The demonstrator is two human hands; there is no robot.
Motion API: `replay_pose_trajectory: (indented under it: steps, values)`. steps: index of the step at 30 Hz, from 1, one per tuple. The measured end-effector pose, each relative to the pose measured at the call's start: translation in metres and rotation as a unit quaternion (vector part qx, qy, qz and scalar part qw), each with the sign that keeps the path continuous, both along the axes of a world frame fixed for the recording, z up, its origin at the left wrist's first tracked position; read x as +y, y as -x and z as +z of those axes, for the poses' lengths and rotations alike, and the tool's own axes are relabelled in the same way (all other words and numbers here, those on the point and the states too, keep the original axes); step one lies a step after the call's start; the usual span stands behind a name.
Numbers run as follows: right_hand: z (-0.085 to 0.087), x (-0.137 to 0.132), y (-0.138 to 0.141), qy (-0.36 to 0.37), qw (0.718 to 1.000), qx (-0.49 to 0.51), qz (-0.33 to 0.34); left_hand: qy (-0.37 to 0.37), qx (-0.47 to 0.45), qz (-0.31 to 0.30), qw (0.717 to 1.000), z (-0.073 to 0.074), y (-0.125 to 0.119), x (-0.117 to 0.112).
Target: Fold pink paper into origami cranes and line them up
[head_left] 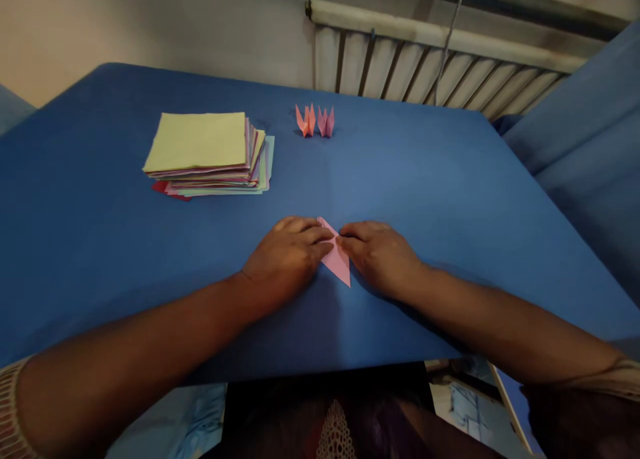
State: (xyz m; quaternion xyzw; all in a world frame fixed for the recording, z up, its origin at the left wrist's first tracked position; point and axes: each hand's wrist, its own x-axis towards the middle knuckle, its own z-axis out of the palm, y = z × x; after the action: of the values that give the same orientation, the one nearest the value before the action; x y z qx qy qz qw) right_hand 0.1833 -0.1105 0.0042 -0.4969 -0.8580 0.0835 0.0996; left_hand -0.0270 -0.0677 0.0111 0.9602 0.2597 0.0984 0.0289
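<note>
Fingers (pixel 316 235) of left hand (pixel 287 256) rest extended on paper (pixel 339 267) at 9 o'clock; right hand (pixel 383 256) touches it at 3 o'clock. Grip cannot be determined. Paper lies on table (pixel 425 172); two folded figures (pixel 310 122) (pixel 327 124) stand at 12 o'clock, stack (pixel 200 142) at 10.

Single head-worn view, looking forward and down, close over a blue table (pixel 425 172), facing a wall (pixel 215 39).

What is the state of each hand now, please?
Left hand: on the folded pink paper; pinching or not, cannot tell.
Right hand: at that paper's right side; grip also unclear.
</note>
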Motion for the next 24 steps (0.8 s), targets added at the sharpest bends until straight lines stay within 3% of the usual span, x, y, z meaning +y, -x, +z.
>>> replay_pose_trajectory:
  steps: [8,14,24]
  values:
    - [0.008,-0.023,0.007,0.004,0.997,-0.081,0.007,0.001,0.073,0.007,0.997,-0.002,0.007,-0.015]
    - [0.02,-0.023,0.008,0.011,0.991,-0.13,0.011,-0.003,0.119,-0.006,0.993,0.01,0.013,-0.018]
    - [0.023,-0.022,0.011,-0.015,0.987,-0.16,0.024,-0.008,0.089,-0.024,0.996,0.015,0.012,-0.015]
